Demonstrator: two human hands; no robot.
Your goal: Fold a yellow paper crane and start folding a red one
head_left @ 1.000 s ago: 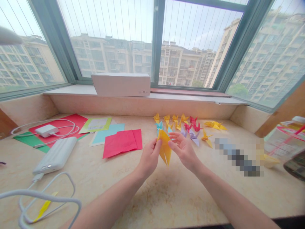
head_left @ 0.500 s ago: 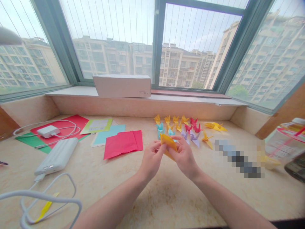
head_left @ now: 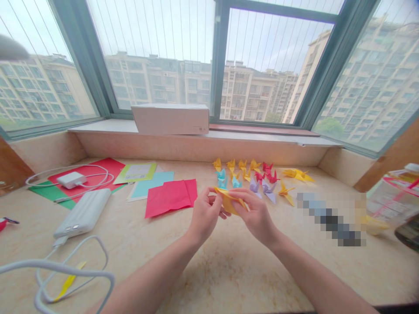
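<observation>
Head view: the person's left hand (head_left: 207, 213) is pinching the left end of a yellow folded piece of paper (head_left: 232, 206) in a narrow grip, while the right hand (head_left: 257, 213) is gripping the right end, its thumb pressing against the near face. Both hands are holding the paper above the middle of the beige, marbled stone bench (head_left: 229, 270), and the paper is hiding some of the fingertips. Toward the bench's far edge, right of its middle, small folded-paper birds in yellow, red, light blue and lilac (head_left: 260, 176) are standing in loose rows just beyond the hands. To the left of the left hand, flat red paper sheets (head_left: 168, 199) are lying partly over a light-blue rectangular paper sheet (head_left: 152, 184). Toward the bench's far left corner, a white block-shaped charger (head_left: 71, 179) is resting on a large red paper sheet (head_left: 109, 166), and a white oblong power bank (head_left: 83, 213) is lying nearer the left edge. Near the right edge, a see-through container with a red rim (head_left: 386, 198) is standing
</observation>
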